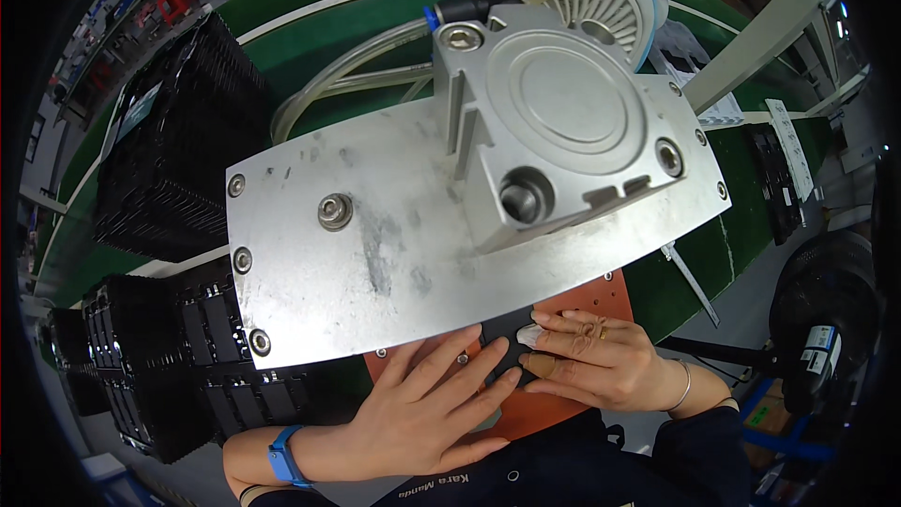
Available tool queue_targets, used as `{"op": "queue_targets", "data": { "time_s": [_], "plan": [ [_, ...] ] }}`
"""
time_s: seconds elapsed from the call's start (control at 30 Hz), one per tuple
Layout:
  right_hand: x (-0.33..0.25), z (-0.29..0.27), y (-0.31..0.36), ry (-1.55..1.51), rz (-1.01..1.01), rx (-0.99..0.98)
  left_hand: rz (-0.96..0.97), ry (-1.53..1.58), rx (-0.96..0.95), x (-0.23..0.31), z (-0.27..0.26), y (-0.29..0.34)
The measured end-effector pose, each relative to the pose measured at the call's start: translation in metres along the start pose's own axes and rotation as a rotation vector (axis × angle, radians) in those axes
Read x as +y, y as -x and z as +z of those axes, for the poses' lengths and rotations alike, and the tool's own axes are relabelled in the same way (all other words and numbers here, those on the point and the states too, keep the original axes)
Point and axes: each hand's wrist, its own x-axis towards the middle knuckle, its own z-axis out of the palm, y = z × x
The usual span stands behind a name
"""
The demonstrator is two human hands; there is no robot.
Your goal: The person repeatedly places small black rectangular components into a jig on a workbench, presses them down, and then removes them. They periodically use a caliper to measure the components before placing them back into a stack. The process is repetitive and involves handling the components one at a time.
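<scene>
My left hand [422,408] lies palm down with its fingers spread. Its fingertips touch a dark flat piece [504,327] on an orange-red plate [601,299]. From the other side my right hand [601,361] rests its outstretched fingers on the same piece, one in a white finger cover [530,335] and one in a tan finger cover [538,364]. Above both hands sits a silver metal press plate [375,263] carrying a square air cylinder [563,113]. It hides the far part of the dark piece and some of my left fingertips.
Stacks of black trays [183,150] stand on the left, with more black trays [141,366] nearer. Clear air hoses [347,61] curve behind the press. A white fan [601,0] is at the back, a metal caliper-like tool [692,284] lies right on the green mat [751,178].
</scene>
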Motion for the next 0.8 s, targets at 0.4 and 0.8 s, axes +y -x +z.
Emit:
{"op": "queue_targets", "data": {
  "time_s": [0.4, 0.8],
  "plan": [
    [-0.003, 0.001, -0.002, -0.030, 0.009, 0.001, -0.003, -0.018, 0.024, 0.001, 0.002, 0.001],
    [-0.024, -0.016, -0.003, -1.345, 0.458, -0.142, 0.027, 0.028, 0.065, 0.000, -0.001, -0.001]
  ]
}}
